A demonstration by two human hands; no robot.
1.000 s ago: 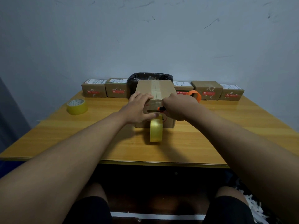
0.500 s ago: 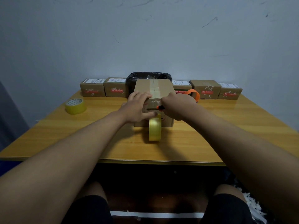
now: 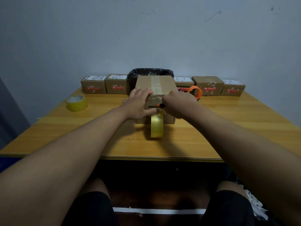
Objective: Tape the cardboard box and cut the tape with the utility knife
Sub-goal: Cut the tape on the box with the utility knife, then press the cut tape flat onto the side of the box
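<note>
Hands (image 3: 138,103) steady box (image 3: 161,85) — knife (image 3: 156,106) lies crosswise, blade pointing left.

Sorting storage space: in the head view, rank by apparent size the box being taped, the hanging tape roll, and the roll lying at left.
1. Box being taped, clearly largest.
2./3. Hanging tape roll and flat roll at left look alike; differing distance and orientation prevent ranking.

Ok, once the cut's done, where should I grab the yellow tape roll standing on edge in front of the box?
Pinch the yellow tape roll across its flat sides near the top, coming from above: it stands on edge against the cardboard box.
</note>
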